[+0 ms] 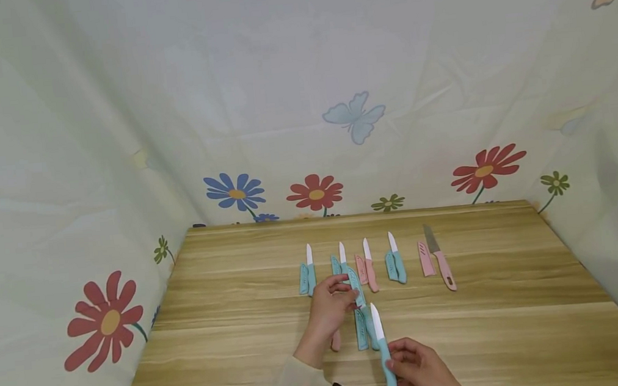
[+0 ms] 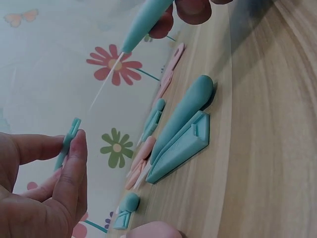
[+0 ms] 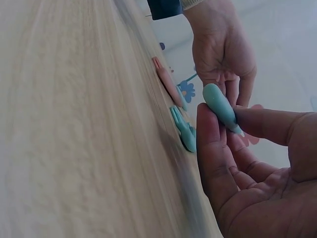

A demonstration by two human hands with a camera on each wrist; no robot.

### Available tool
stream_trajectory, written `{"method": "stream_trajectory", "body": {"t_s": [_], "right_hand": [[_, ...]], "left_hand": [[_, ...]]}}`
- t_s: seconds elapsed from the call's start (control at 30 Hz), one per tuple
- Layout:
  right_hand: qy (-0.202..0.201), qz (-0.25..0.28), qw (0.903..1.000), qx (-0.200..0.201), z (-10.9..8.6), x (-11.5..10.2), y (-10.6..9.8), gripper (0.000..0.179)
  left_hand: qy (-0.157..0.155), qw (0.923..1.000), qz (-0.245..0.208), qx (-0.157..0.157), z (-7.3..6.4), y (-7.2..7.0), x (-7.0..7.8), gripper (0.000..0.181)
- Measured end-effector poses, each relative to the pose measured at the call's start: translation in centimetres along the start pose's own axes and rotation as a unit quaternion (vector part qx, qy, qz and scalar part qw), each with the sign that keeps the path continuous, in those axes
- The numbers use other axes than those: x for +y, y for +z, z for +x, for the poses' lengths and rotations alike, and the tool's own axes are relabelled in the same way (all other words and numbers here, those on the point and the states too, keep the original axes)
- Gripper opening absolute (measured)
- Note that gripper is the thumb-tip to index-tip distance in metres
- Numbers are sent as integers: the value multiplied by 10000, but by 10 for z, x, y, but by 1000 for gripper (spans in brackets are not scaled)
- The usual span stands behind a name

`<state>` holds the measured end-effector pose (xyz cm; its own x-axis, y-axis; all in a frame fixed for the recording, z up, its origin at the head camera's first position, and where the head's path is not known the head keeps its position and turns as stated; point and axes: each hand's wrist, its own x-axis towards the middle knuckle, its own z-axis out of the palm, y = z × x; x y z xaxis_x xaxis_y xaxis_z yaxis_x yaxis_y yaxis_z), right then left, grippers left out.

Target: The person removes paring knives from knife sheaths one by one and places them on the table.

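Note:
My left hand pinches a teal knife sheath between thumb and fingers, above the table. In my right hand is a small knife by its teal handle; its white blade points forward and away from me. The left wrist view shows the blade tip aimed toward the sheath, with a gap between them. Under the hands, another teal knife lies on the table beside its teal sheath. A pink handle is partly hidden by my left forearm.
Along the back of the wooden table lie several knives beside sheaths. They include a teal one, a pink one, another teal one, and a larger pink-handled knife by a pink sheath. Flowered cloth surrounds the table.

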<state>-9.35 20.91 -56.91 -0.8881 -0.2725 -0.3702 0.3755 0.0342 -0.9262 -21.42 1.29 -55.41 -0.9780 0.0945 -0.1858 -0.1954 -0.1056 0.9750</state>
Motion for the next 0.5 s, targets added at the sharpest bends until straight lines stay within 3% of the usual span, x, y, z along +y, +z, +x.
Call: {"method": "stream_trajectory", "body": {"t_s": [0.27, 0.5], "right_hand": [[101, -242, 9988, 409, 1, -4, -8, 46], [-122, -454, 9970, 608, 2, -5, -17, 43]], "left_hand": [[19, 9998, 122, -178, -2, -2, 0, 41], [101, 9995, 104, -290, -7, 4, -1, 40]]}}
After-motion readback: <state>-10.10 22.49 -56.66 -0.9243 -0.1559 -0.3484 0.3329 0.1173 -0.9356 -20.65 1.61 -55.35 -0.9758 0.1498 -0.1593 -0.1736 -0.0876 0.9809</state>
